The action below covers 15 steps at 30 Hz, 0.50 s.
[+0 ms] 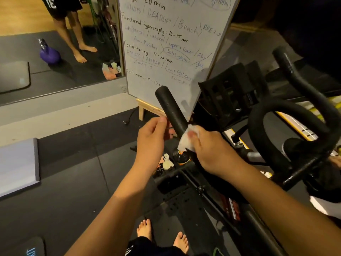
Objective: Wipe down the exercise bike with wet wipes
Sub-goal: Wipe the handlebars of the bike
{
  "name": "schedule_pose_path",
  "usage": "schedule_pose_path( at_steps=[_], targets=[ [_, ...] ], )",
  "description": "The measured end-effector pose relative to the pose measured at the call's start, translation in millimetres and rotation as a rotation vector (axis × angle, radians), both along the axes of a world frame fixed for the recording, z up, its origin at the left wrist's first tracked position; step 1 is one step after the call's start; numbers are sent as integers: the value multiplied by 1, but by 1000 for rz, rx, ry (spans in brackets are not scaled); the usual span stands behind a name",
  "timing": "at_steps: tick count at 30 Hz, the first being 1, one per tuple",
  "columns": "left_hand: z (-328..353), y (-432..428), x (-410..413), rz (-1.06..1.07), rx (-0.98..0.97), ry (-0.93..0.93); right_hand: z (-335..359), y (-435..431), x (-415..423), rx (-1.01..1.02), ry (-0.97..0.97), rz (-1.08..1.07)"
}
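Observation:
The black exercise bike (287,145) fills the right half of the view, with looped handlebars and a straight black left grip (170,108) pointing up and away. My right hand (210,152) presses a crumpled white wet wipe (186,139) against the lower part of that grip. My left hand (153,137) is on the left side of the same grip, thumb and fingers curled toward it; whether it touches the bar is unclear. A black tablet holder (230,93) stands behind the grip.
A whiteboard (166,43) with handwriting leans on a wooden easel just behind the bike. A wall mirror (55,43) at left reflects a purple kettlebell and a person's legs. Small figurines (167,161) sit by the bike frame. Dark floor mats and my bare feet (162,235) are below.

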<state>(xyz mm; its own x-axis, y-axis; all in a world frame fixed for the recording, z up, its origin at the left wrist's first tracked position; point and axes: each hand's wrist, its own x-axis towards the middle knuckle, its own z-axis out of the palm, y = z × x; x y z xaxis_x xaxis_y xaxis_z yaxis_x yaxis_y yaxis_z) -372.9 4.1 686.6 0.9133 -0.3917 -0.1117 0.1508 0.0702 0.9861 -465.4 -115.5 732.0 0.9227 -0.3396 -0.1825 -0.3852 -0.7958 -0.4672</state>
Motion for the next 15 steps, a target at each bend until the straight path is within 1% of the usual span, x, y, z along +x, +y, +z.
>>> schedule_pose_path(
  at_steps=[1,3,4,5,6,7,9,10,11,13,15],
  targets=[
    [-4,-2,-2,-30,-2,17,-1,-4,-22,-29,80,26],
    [-13,-5,-10,-84,-9,111,5,-7,-64,-44,312,64],
    [-18,-7,-15,-102,-17,166,13,-10,-75,-23,387,62],
    [-24,-10,-21,-122,-27,225,19,-15,-76,10,413,52],
    [-28,-12,-26,-142,-43,279,24,-18,-71,49,388,30],
    [-32,-15,-31,-161,-48,322,24,-21,-58,104,287,-24],
    [-35,-22,-40,-195,-78,402,17,-19,-21,225,9,-209],
    [-35,-25,-44,-200,-126,452,13,-13,-1,268,-64,-273],
    [-36,-29,-47,-192,-203,524,8,-4,15,292,-80,-297],
    [-38,-37,-51,-187,-367,718,-7,8,24,276,-58,-278],
    [-43,-41,-58,-178,-440,892,-11,5,9,267,-20,-261]
  ],
)
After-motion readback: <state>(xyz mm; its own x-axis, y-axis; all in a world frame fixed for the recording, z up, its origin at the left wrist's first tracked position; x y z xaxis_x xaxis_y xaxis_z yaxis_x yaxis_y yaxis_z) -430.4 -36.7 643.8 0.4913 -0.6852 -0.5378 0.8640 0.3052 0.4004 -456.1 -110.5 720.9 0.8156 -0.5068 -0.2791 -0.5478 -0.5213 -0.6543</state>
